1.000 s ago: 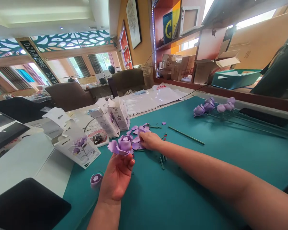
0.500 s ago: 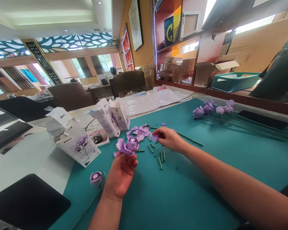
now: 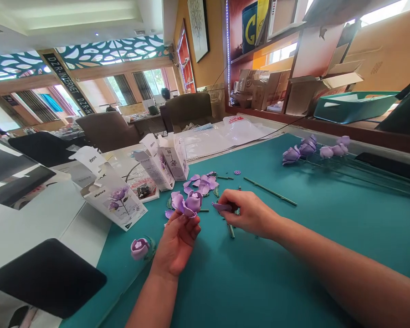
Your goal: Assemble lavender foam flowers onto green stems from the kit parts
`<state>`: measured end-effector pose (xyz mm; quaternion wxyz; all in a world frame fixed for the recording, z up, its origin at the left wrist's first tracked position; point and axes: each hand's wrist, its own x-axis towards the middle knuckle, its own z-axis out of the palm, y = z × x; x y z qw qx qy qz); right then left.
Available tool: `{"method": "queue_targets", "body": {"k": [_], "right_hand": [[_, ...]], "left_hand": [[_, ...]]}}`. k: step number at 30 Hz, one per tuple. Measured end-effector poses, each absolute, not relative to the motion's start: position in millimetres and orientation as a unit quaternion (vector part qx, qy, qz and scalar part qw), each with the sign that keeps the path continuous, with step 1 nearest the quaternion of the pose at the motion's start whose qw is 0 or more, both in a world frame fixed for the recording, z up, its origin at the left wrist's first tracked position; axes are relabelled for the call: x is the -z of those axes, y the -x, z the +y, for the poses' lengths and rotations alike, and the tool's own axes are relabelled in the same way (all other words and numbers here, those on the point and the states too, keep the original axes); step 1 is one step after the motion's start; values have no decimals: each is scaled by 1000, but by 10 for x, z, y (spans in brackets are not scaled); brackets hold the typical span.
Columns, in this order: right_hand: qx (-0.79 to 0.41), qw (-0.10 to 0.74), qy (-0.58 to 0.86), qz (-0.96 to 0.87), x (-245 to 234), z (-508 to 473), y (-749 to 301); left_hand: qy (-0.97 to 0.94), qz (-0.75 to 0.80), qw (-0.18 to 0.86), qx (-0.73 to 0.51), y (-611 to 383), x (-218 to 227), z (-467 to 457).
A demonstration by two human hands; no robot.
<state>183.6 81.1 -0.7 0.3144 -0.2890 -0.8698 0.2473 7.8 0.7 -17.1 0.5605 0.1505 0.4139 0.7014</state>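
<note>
Between the fingertips of my left hand is a partly built purple toy flower, its petals facing up. My right hand pinches a single purple petal, which points toward the flower but stays apart from it. Behind the flower lies a pile of loose purple petals. Short green stem pieces lie under and beside my right hand, which partly hides them. Left of my left wrist rests another purple flower head with a darker centre.
White printed boxes stand open at the left. A long green stem lies on the green mat. Finished purple flowers on stems lie at the back right, near a black object. A black pad sits at lower left.
My right hand has drawn the petal back from beside the petal pile, toward me, turning it sideways. My left hand still holds the flower. The view has shifted slightly.
</note>
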Motion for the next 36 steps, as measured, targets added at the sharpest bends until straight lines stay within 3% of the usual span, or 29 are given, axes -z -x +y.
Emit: {"method": "queue_targets", "body": {"k": [17,29,36], "right_hand": [[-248,260,275,-892,118,726,-1754],[-181,347,220,-893,168,776,-1783],[-79,348,242,-902,181,747,-1793]], "left_hand": [[-146,450,542,-695,-130,233,52],[-161,451,540,-692,-157,266,44],[-163,461,530,-693,-169,294,55]]}}
